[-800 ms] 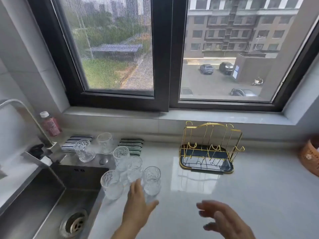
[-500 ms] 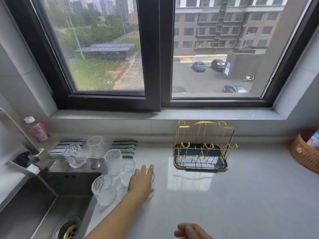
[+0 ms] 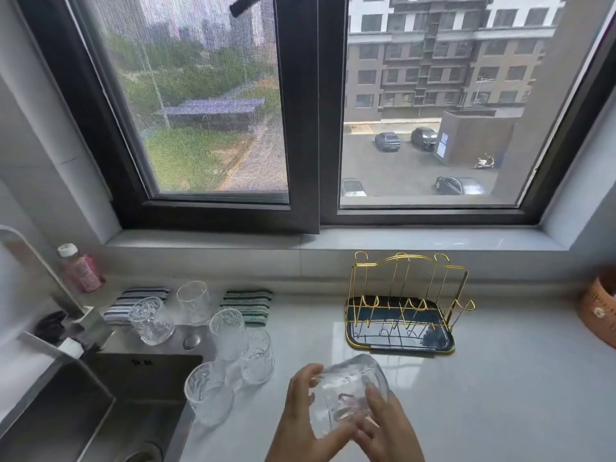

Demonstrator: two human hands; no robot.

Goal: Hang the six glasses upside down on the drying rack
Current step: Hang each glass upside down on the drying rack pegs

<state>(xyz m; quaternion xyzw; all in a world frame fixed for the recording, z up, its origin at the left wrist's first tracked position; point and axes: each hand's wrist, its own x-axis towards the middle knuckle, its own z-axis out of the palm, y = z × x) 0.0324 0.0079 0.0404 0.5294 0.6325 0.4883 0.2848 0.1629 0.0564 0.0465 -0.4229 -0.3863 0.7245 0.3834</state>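
One glass [image 3: 346,395] is up off the surface [image 3: 500,395], tilted and blurred, clasped between both hands low in the middle of the view. The left hand [image 3: 300,415] curls around its left side, fingers spread against the textured wall; the right hand [image 3: 383,425] closes on its right and near side, fingers laid across the clear body. Which end of the glass points up cannot be told through the blur.

Just left of the hands, five more glasses stand upright in a loose group around the corner of the sink [image 3: 100,411]. The nearest glass [image 3: 208,393] sits at the sink's edge. Beyond it, a small glass [image 3: 256,356] stands just beside a taller glass [image 3: 228,335]; the two look close to touching. Further back, a wide glass [image 3: 150,320] stands on the steel ledge behind the basin, and a rear glass [image 3: 193,301] stands between two folded striped cloths, the blue-striped cloth [image 3: 123,303] to its left and the green-striped cloth [image 3: 250,305] to its right.

The drying rack [image 3: 405,305], gold wire on a dark tray with a gold rim, stands on the pale surface beyond and to the right of the hands, near the tiled ledge under the window [image 3: 300,111]. None of its prongs carries a glass.

At the far left, a tap [image 3: 36,271] arches over the sink, with a pink bottle [image 3: 80,268] with a white cap behind it against the wall. At the right edge, part of an orange basket [image 3: 600,311] shows.
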